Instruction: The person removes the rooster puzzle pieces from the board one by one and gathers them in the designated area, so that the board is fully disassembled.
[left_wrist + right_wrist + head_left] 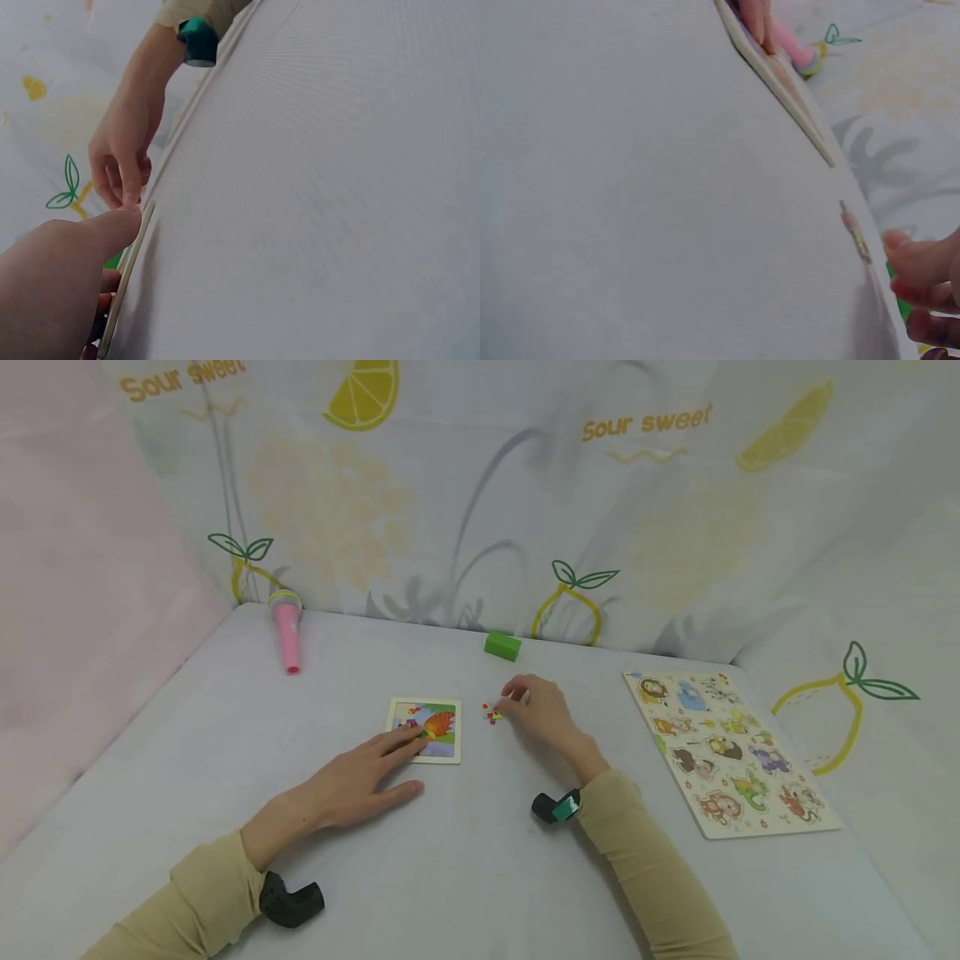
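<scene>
My left hand (367, 781) lies with extended fingers across a small square jigsaw puzzle (444, 750) in a pale frame. The picture, orange, green and lilac, is partly hidden under the fingers. In the left wrist view the frame's edge (127, 289) shows beside the fingers. Just right of the puzzle, a small colourful jigsaw piece (491, 714) lies on the white table. My right hand (543, 714) is beside this piece with fingers bent loosely. The right wrist view shows a narrow gap between the thumb and the piece (855, 232), with nothing held.
A green block (502, 646) sits behind the loose piece, near the back cloth. At the far left lies a pink toy microphone (288, 631). On the right is a large animal puzzle board (708, 806). Black wrist cameras (291, 902) are strapped at both cuffs.
</scene>
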Motion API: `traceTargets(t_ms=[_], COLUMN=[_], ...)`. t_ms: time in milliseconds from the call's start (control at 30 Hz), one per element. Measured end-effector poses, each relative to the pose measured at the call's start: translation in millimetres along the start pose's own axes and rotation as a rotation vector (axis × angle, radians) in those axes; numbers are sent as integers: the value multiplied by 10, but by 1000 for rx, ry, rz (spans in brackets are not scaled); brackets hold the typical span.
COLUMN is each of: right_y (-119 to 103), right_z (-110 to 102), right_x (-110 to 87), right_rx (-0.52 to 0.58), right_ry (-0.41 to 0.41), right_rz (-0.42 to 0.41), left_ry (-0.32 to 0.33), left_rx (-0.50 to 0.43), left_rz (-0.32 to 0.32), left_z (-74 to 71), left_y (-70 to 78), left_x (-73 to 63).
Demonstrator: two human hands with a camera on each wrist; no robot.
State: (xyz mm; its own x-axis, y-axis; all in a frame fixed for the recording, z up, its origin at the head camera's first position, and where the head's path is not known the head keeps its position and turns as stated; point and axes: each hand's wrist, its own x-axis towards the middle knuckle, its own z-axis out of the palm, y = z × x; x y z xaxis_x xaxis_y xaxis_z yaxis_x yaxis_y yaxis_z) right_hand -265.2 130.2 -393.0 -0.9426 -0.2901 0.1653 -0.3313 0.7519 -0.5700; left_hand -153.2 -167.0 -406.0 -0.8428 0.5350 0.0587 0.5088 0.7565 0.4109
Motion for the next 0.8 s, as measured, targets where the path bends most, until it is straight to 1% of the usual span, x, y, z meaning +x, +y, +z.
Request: traceTargets(t_ms=[100,200,267,500,667,800], right_y=[5,9,8,-7,-21,-39], right_z=[-53,-68,-61,-29,-38,-53], right_x=[-2,11,17,23,11,-1], right_rx=[30,6,-14,-31,-34,-10], right_ry=[-66,-121,-137,-128,-123,-106], right_rz=[5,-17,-20,0,-15,-5], left_ry=[3,5,4,0,-2,-5], left_rx=[4,4,0,-9,-7,-7], left_rz=[4,6,6,-3,-3,0], left_z=[12,11,8,-15,-4,6], left_y=[-6,-8,-6,5,-5,-11], left_x=[-1,-4,-4,-6,-3,0])
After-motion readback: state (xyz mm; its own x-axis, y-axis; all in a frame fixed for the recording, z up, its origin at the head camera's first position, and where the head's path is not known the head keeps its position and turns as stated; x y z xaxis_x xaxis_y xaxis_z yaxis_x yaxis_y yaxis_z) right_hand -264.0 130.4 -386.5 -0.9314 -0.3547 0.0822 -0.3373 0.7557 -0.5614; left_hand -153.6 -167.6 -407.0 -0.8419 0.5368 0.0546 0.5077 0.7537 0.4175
